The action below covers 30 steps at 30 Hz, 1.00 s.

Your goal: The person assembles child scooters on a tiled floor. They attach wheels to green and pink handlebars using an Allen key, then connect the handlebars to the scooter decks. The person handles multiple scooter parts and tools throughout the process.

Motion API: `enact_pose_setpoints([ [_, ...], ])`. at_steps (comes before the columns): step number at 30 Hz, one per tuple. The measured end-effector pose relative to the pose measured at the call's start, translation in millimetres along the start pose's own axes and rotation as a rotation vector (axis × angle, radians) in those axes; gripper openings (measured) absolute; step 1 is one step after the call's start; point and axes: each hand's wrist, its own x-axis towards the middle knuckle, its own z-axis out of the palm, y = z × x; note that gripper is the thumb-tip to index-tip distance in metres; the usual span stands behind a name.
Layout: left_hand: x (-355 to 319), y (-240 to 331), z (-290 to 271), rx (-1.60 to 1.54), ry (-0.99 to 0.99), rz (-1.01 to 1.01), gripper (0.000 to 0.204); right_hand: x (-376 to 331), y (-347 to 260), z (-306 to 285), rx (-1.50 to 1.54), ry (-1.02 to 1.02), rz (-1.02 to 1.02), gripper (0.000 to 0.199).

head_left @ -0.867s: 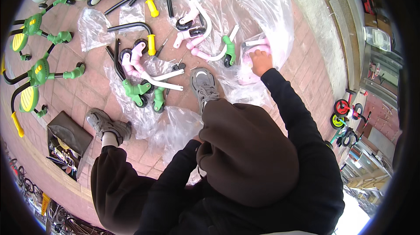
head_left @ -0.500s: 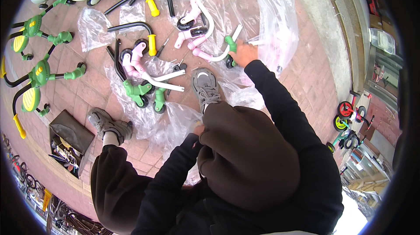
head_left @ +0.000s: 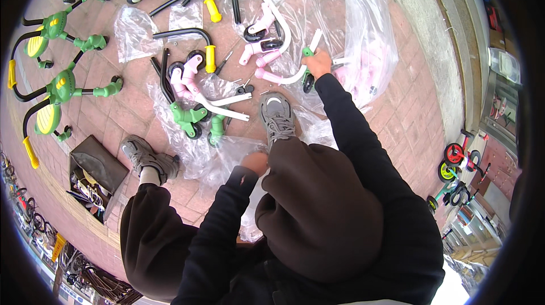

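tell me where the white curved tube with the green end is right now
In the head view, upper middle: the white curved tube lies on the brick paving beside the pink wheel parts, its green end gripped by the right hand, ahead of the grey shoe.

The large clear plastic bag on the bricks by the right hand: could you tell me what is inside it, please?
Inside the clear plastic bag, pale pink parts show blurrily through the film beyond the right hand. Folds and glare hide their shape and number.
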Motion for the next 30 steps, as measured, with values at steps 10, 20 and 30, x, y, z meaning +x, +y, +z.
enact_pose_setpoints([
  [10, 23.6, -28.6, 17.8, 0.041, 0.041, 0.061, 0.015, 26.4, -48.8, -13.9, 0.098, -0.29, -0.22, 0.024],
  [20, 70.2, 59.3, -82.9, -0.09, 0.398, 0.071, 0.013, -13.0, 18.0, -73.7, -1.375, -0.526, -0.596, 0.018],
  [30, 156.4, 101.3, -41.2, 0.026, 0.147, 0.488, 0.038, -9.4, 14.8, -70.5, -1.415, -0.515, -0.888, 0.016],
])
